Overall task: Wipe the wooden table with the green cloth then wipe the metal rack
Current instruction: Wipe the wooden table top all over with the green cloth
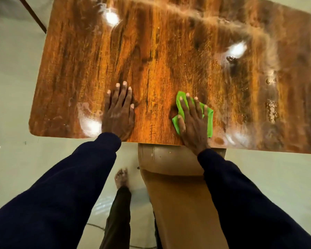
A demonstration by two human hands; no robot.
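The wooden table [169, 51] fills the upper half of the head view, glossy brown with damp streaks and light reflections. My right hand [192, 123] lies flat on the green cloth [209, 123], pressing it against the table near the front edge. The cloth sticks out around my fingers and on the right side of the palm. My left hand [118, 112] rests flat on the bare wood to the left, fingers spread, holding nothing. No metal rack is in view.
A brown chair [178, 186] stands tucked under the table's front edge between my arms. My bare foot [121, 178] is on the pale floor beside it. A dark wooden leg or bar [34, 15] shows at the upper left.
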